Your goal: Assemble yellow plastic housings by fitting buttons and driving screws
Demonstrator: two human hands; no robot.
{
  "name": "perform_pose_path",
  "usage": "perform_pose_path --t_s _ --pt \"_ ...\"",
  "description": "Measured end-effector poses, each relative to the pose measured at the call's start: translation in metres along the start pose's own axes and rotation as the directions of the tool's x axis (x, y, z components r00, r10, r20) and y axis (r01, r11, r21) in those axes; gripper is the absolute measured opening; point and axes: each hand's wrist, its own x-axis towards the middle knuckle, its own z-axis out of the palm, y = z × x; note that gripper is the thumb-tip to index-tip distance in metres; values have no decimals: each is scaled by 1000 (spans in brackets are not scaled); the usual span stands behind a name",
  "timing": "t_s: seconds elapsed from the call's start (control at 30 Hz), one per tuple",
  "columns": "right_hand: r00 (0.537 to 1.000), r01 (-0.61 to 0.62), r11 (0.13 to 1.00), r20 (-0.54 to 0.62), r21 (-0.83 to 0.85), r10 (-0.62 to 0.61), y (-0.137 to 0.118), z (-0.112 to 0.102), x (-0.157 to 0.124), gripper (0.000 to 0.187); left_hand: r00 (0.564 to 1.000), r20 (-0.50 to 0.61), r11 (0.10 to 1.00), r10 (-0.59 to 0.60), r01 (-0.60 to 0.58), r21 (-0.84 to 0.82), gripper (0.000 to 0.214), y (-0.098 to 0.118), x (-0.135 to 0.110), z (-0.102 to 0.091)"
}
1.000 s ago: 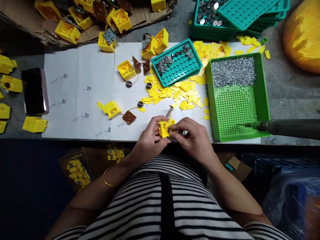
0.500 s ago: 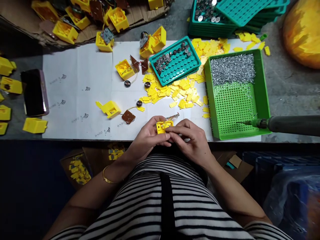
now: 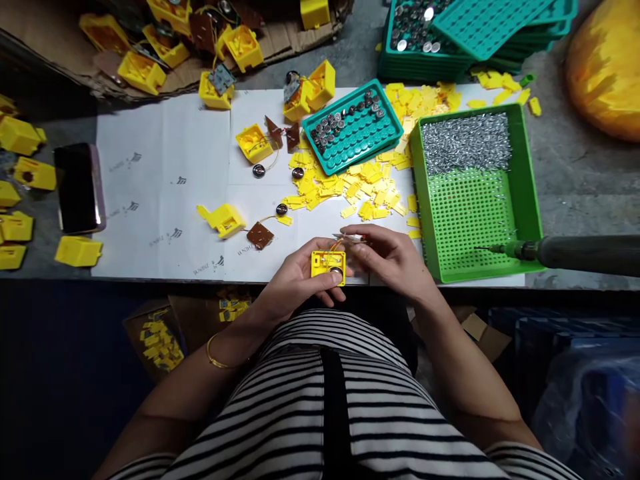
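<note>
Nearest is the black-and-white striped shirt [image 3: 280,413] of soft cloth, and ahead of it, left of the green bin [image 3: 480,213], the two hands at work. The left hand [image 3: 300,277] holds a small yellow case [image 3: 327,261], its thumb on a round disc [image 3: 337,271] inside; half a second ago the right hand [image 3: 387,260] was at the case's near edge, and it has now gone to the far side, thumb and fingers closed on a thin plate [image 3: 350,237] strung by fine wires [image 3: 336,247]. The case, squarish and hollow, of hard plastic, now turns its hollow side up more fully. The bin is smooth-walled, its floor a grid of holes, with shiny metal bits [image 3: 465,140] heaped at the far end; a slim grey tool [image 3: 585,255] reaches over it from the right. Well left of the bin a flat brown board [image 3: 260,235] lies on glossy white paper [image 3: 160,247]. Just left of it spread flat yellow tabs [image 3: 370,187], and beyond these a teal tray [image 3: 357,143] of round pockets, partly filled with shiny discs [image 3: 327,127]. Farther off, up and left of the bin, stands torn, corrugated cardboard [image 3: 280,43].
</note>
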Motion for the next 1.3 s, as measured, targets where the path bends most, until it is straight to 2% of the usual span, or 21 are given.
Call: perform_pose_path --t_s 0.1,0.23,0.33,0.4,0.47,0.53,0.6,0.67,0.7,0.77,0.83,0.9,1.0,1.17,1.3 --pt "997 -55 991 61 124 48 -6 -3 0 34 998 37 998 -51 49 48 36 -2 1 -3" --pt "984 -159 922 130 353 120 -11 -7 -2 28 996 65 995 -60 54 88 33 -4 2 -6" --pt "985 -158 891 131 425 111 -12 -10 -2 26 992 111 993 -64 52 106 33 -3 3 -7" --pt "986 -137 893 144 429 82 -12 -12 -2 37 983 163 994 -79 64 94 31 -2 3 -8" --pt "977 -137 905 206 402 56 -11 -15 0 49 971 214 993 -107 94 72 30 0 3 -9" --pt "966 -94 943 259 319 9 -11 -20 2 36 956 257 990 -142 131 61 31 0 2 -9" --pt "971 41 990 230 135 -71 -12 -24 4 15 946 278 985 -167 151 78 32 0 2 -10" --pt "975 147 986 179 -73 -132 -14 -26 4 11 950 260 982 -172 146 117 33 -1 2 -11" --pt "977 145 980 177 -136 -120 -15 -27 4 12 957 238 981 -169 139 138 33 -1 3 -12" --pt "971 49 992 237 -116 -20 -17 -28 4 18 968 185 975 -168 136 174 34 -2 3 -12" --pt "935 -107 994 340 10 98 -18 -29 3 23 976 131 966 -176 146 211 34 -3 4 -12" --pt "901 -253 957 393 138 182 -19 -28 2 25 982 75 955 -176 151 255 33 -3 5 -12" --pt "910 -319 920 344 227 231 -20 -22 0 28 992 -10 948 -126 124 295 34 -4 6 -10" --pt "979 -198 953 83 229 184 -18 0 -5 42 997 -76 955 19 5 295 39 -7 9 -10" --pt "993 -75 935 -61 347 102 -8 12 -4 56 989 -126 964 76 -40 265 39 -9 11 -11"
